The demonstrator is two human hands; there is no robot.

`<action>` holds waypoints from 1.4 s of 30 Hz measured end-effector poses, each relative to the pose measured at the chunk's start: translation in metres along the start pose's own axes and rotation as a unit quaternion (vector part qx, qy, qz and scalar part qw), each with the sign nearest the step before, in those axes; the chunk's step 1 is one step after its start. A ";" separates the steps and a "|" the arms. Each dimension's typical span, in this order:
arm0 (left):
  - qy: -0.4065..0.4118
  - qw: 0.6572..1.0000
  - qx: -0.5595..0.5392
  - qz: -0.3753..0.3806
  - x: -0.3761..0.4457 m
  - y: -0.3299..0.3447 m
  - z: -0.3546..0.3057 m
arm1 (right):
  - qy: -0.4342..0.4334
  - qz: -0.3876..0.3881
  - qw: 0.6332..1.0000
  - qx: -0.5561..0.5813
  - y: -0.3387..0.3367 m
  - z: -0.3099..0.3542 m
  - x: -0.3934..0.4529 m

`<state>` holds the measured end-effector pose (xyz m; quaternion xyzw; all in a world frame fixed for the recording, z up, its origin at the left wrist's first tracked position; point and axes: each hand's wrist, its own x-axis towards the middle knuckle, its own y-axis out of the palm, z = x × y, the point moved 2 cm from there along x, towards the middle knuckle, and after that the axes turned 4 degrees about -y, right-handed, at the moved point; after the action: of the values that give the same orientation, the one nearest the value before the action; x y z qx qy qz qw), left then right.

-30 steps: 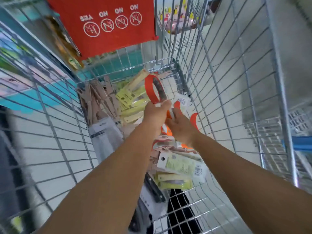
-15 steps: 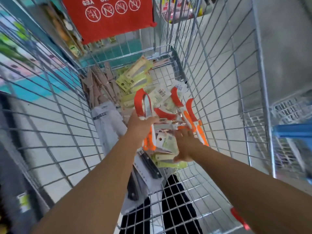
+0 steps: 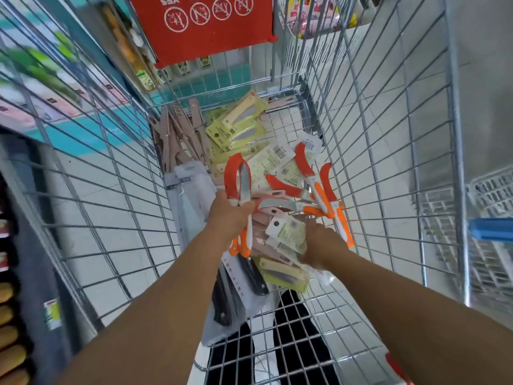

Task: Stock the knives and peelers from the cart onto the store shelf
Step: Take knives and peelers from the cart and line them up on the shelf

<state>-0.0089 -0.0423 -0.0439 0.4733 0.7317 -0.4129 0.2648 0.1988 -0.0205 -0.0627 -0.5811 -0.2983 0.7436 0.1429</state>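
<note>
Both arms reach down into the wire cart. My left hand grips orange-handled knives with their blades and orange guards pointing up. My right hand reaches into the pile and touches white packaged items; its fingers are hidden. More orange-and-white knives lie just beyond it. Yellow-carded knives and beige sheathed knives lie at the cart's far end. Black-handled knives in clear packs lie under my left forearm.
A red sign hangs on the cart's far wall. Store shelving stands at the left, with stocked shelves beyond. Another cart with a blue handle is at the right. Tiled floor shows through the wire.
My left hand has drawn back toward me with the orange knives. My right hand has left the orange knives and dropped onto the white packs nearer me.
</note>
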 end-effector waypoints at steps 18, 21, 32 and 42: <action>0.046 0.929 0.312 0.193 -0.051 0.027 0.022 | 0.091 0.125 0.942 0.299 -0.079 -0.021 -0.048; 0.052 0.885 0.393 0.245 -0.064 0.046 0.034 | 0.119 0.123 0.929 0.329 -0.074 -0.023 -0.049; -0.056 0.973 -0.003 0.224 -0.041 0.057 -0.023 | 0.063 -0.063 0.867 0.490 -0.075 0.004 -0.009; 0.056 0.986 0.027 0.157 0.021 0.036 -0.117 | -0.025 -0.042 0.819 0.571 -0.124 0.044 0.047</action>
<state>0.0156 0.0750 -0.0123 0.6117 0.6509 -0.3581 0.2719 0.1266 0.0905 -0.0174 -0.3636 0.1524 0.7883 0.4725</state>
